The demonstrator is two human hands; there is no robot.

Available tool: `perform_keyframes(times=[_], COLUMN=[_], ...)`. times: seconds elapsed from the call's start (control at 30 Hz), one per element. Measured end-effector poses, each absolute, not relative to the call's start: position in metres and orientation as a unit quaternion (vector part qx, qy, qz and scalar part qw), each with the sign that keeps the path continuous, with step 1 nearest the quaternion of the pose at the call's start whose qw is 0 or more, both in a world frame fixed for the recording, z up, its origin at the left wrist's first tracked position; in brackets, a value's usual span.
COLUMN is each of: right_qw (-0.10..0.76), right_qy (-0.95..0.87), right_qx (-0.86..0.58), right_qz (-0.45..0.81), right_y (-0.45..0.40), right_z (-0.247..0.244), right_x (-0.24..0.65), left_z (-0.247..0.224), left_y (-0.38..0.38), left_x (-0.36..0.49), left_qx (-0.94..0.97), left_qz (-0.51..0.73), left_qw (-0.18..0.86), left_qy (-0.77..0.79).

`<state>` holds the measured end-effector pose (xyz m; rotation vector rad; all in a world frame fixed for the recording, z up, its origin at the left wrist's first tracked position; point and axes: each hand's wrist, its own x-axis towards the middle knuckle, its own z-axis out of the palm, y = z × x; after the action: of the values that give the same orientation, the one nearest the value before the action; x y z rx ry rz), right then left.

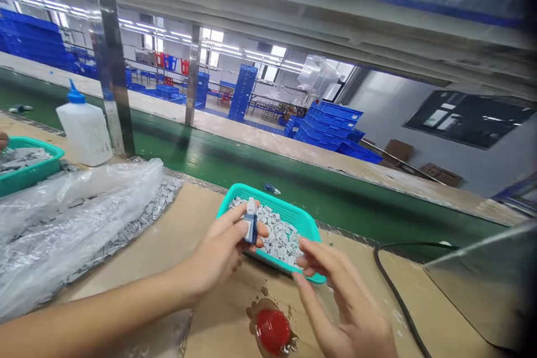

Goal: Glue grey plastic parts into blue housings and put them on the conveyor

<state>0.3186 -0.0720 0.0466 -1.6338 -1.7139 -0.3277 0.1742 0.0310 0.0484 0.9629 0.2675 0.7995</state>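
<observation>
My left hand (229,240) grips a small dark blue plastic part (250,228) with a light grey piece (251,206) standing at its top. Thumb and fingers close around the blue body, above the near side of a teal basket (312,229). Many small grey plastic pieces (277,235) fill that basket. To the right, my right hand (339,296) is held with thumb and fingers apart, nothing visible between them, by the basket's right end. Below the basket, a round red thing (273,330) sits in a wet patch on the brown tabletop (226,313).
A green conveyor belt (352,207) runs behind the basket, carrying another dark blue part (272,188). At left are a plastic bag (84,218) over grey pieces, a white bottle (84,128) and another green basket (37,168) beside someone's fingers. A black cable (390,279) curves at right.
</observation>
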Motion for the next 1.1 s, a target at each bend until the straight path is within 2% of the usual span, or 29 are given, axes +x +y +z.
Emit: perform_keyframes(times=[0.13,0.3,0.53,0.8,0.87,0.93,0.97,1.1], right_qw=[0.370,0.328,0.157,0.094,0.098,0.109,0.116,0.148], right_qy=[-0.646,-0.636,-0.656,-0.668,-0.668,-0.669,-0.670,-0.672], right_qx=[-0.663,-0.696,-0.738,-0.738,-0.738,-0.735,-0.733,-0.726], right_qz=[-0.079,-0.053,-0.029,0.019,0.019,0.016,0.014,0.006], right_y=[-0.063,-0.047,-0.013,0.010,0.010,0.008,0.007,0.003], right_z=[0.041,0.039,0.031,0.035,0.037,0.038,0.038,0.040], right_x=[0.345,0.360,0.370,0.373,0.374,0.375,0.376,0.380], left_z=[0.039,0.041,0.046,0.043,0.044,0.044,0.043,0.034], left_y=[0.032,0.026,0.027,0.030,0.052,0.090,0.113,0.198], left_x=[0.174,0.171,0.167,0.169,0.169,0.168,0.168,0.172], left_qx=[0.570,0.652,0.687,0.730,0.769,0.819,0.838,0.825], left_qz=[0.382,0.363,0.336,0.314,0.305,0.291,0.270,0.240], left_qw=[0.721,0.653,0.623,0.574,0.509,0.386,0.290,0.192], left_qy=[0.094,0.127,0.167,0.200,0.237,0.310,0.375,0.475])
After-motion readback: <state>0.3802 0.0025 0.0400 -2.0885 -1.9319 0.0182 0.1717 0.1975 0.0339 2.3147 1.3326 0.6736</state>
